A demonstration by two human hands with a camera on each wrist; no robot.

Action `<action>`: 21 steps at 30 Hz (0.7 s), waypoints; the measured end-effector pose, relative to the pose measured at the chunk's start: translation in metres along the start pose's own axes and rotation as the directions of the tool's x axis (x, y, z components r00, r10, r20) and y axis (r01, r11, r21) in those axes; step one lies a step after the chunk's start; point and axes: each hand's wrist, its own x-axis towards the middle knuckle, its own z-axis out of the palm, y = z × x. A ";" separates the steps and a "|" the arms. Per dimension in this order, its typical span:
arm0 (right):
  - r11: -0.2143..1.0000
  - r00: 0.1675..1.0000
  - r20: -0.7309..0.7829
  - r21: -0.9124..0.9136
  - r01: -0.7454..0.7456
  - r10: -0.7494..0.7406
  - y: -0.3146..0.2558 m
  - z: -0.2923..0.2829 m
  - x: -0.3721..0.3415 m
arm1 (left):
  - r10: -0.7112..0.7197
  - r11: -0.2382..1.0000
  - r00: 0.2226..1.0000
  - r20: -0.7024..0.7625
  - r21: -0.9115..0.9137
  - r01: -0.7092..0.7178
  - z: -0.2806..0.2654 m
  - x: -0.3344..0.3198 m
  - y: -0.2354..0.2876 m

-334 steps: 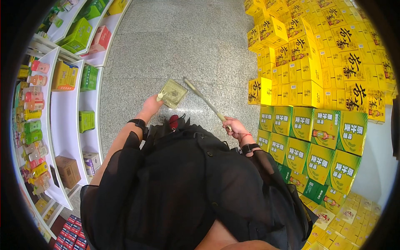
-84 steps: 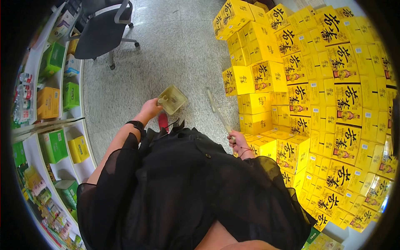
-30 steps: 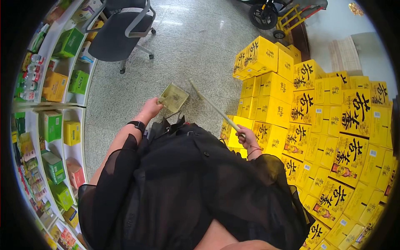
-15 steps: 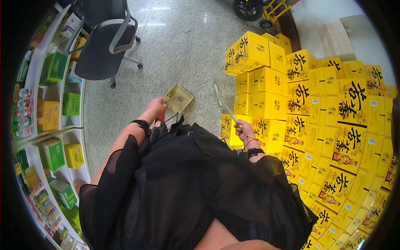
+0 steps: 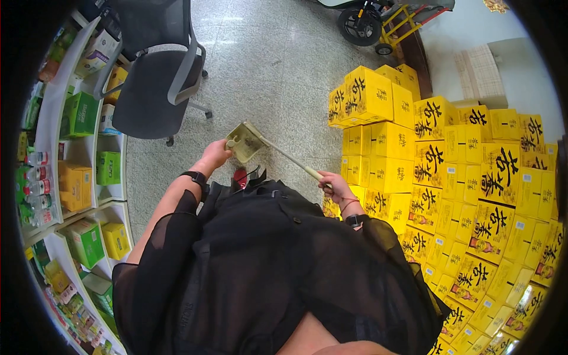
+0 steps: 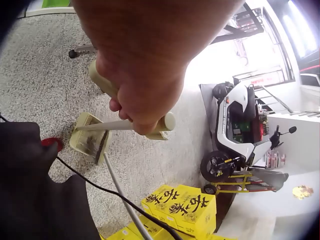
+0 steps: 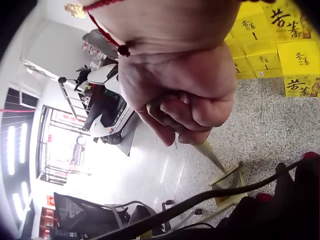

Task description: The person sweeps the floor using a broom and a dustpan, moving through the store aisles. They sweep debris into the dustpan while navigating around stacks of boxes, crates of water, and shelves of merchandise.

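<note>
My left hand [image 5: 216,155] grips the end of the handle of a pale yellow-green dustpan [image 5: 251,155], whose pan lies low over the floor ahead of my feet. Dark debris [image 6: 92,144] shows inside the pan in the left wrist view. In my right hand [image 5: 335,186] is a broom [image 5: 289,156] with a thin, pale stick; the fingers curl round its grip. The broom's head end is right at the dustpan's front edge. From the right wrist view, the curled fingers hide most of the grip, and the stick [image 7: 211,157] runs down toward the pan.
Stacked yellow boxes [image 5: 378,139] rise close on my right. A black office chair [image 5: 155,89] stands ahead on the left, beside white shelves [image 5: 118,133] of packaged goods. Farther off are a scooter [image 6: 235,127] and a yellow hand truck [image 5: 395,26]. A dark cord [image 6: 120,192] crosses the wrist view.
The broom has swung left from the floor beside the boxes to the dustpan's edge. The right hand has shifted slightly left, and the dustpan has moved a little left in view.
</note>
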 end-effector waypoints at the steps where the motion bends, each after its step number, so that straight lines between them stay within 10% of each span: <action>1: 1.000 1.000 -0.012 0.020 0.015 -0.015 -0.004 -0.001 0.001 | -0.035 0.999 0.999 0.001 -0.022 0.035 -0.012 0.000 0.001; 21: 0.994 0.990 -0.120 -0.097 0.056 -0.067 -0.101 0.006 0.100 | -0.191 0.970 0.969 -0.156 -0.179 0.163 -0.036 0.064 -0.029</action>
